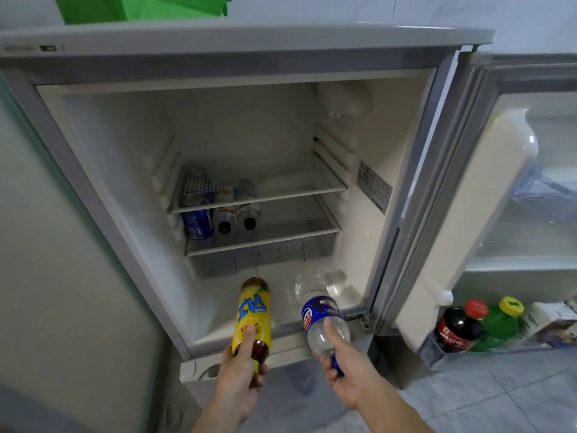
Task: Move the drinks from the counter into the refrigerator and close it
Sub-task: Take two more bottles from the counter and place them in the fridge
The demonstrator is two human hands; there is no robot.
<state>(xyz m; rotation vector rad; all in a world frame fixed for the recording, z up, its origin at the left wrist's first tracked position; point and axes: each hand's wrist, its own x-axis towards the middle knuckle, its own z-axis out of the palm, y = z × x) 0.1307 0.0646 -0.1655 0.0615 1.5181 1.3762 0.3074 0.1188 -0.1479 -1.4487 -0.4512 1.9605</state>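
A person's left hand [240, 373] grips a yellow-labelled bottle [252, 317] by its neck end, while the right hand [345, 367] holds a clear bottle with a blue label [321, 314] the same way. Both bottles point base-first into the bottom of the open refrigerator [218, 120]. On the lower shelf [281, 239] lie a blue can [198, 223] and two small bottles [237, 214]. The open door [468, 214] carries a red-capped bottle [459, 326] beside a green bottle [499, 323] in its bottom rack.
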